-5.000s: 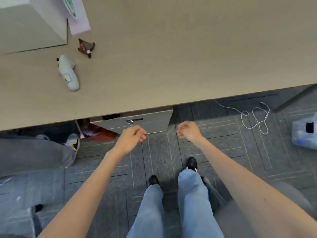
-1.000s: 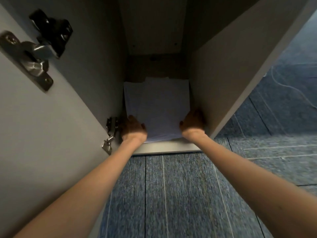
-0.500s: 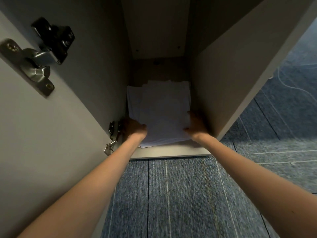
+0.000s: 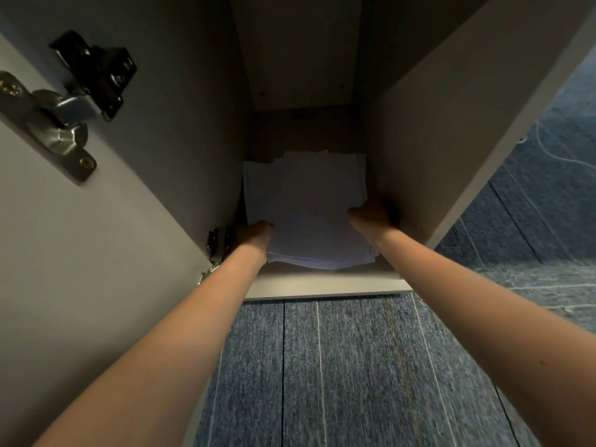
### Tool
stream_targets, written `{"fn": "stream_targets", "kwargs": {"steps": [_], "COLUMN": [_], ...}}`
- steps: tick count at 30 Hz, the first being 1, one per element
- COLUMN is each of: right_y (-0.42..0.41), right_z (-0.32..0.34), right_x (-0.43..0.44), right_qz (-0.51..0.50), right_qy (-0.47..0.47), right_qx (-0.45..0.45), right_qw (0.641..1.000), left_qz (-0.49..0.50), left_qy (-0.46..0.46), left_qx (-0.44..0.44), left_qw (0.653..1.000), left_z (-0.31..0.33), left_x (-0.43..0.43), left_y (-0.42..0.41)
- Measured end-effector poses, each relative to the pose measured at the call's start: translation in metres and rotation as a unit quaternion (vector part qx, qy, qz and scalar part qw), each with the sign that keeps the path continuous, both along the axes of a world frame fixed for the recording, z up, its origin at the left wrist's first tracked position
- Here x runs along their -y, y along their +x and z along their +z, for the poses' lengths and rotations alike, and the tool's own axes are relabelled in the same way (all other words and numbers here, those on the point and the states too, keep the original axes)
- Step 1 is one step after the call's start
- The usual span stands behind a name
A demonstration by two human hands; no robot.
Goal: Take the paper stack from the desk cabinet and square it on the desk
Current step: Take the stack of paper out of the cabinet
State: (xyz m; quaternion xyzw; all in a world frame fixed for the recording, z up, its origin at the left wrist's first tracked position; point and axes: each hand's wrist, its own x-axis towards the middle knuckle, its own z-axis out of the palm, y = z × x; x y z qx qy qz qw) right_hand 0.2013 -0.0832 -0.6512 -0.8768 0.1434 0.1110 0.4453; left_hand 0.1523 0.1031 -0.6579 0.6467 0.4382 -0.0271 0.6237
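Observation:
A loose stack of white paper [image 4: 309, 208] lies on the bottom shelf inside the dim desk cabinet [image 4: 325, 283], its sheets fanned and uneven. My left hand [image 4: 254, 235] grips the stack's near left edge, fingers tucked under it. My right hand [image 4: 372, 217] grips the near right edge with the thumb on top. The near end of the stack is raised off the shelf and sags a little over the front lip.
The open cabinet door [image 4: 80, 253] stands at the left with two metal hinges [image 4: 61, 114]. The cabinet's right side panel [image 4: 451, 140] is close to my right hand. Blue carpet tiles [image 4: 338, 366] cover the floor, and a thin white cord [image 4: 554, 146] lies at the right.
Both hands have closed on the stack's near edges and lifted its front end. The stack has slid slightly toward the cabinet's front lip.

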Motion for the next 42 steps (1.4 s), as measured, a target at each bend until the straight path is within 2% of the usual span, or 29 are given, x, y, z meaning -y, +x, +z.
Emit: {"fn": "stream_targets", "kwargs": {"steps": [2,5,10,12,15,20,24,26,30,35,38,42], "right_y": [-0.002,-0.001,-0.004,-0.003,-0.005,-0.021,-0.026,-0.032,-0.05,-0.087,-0.115,-0.158], "right_z": [0.0,-0.004,-0.01,-0.01,-0.011,0.001,0.02,0.032,0.077,0.162,0.219,0.28], "right_x": [0.001,-0.001,-0.007,-0.005,0.002,-0.001,0.001,0.0,-0.001,0.017,0.027,0.043], "right_qz": [0.017,0.053,0.057,0.036,-0.013,-0.049,-0.015,-0.014,-0.021,0.001,-0.019,-0.028], "right_qy": [-0.055,-0.142,-0.235,-0.19,-0.004,0.124,0.203,0.209,0.151,0.059,0.059,0.099], "right_qx": [0.0,-0.024,-0.032,-0.044,-0.068,-0.061,-0.07,-0.051,-0.006,-0.068,-0.076,-0.151], "right_qw": [0.998,0.988,0.97,0.98,0.998,0.989,0.977,0.977,0.988,0.996,0.995,0.983], "left_qz": [-0.035,-0.07,-0.124,-0.168,-0.17,-0.133,-0.105,-0.089,-0.066,-0.05,-0.079,-0.095], "left_qy": [-0.085,-0.099,-0.151,-0.089,0.033,0.093,0.11,0.107,0.074,0.032,0.032,0.013], "left_qx": [0.023,0.044,-0.063,-0.071,-0.022,0.02,0.047,0.056,0.068,0.019,-0.014,-0.057], "left_qw": [0.995,0.992,0.979,0.979,0.985,0.987,0.987,0.989,0.993,0.998,0.996,0.994], "left_z": [0.012,0.02,0.014,0.01,0.003,0.004,0.02,0.033,0.071,0.146,0.198,0.271], "left_x": [0.003,0.005,-0.003,0.001,0.012,0.017,0.014,0.014,0.024,0.036,0.043,0.053], "left_y": [0.0,-0.003,-0.007,-0.006,-0.006,-0.011,-0.012,-0.012,-0.035,-0.075,-0.1,-0.148]}}
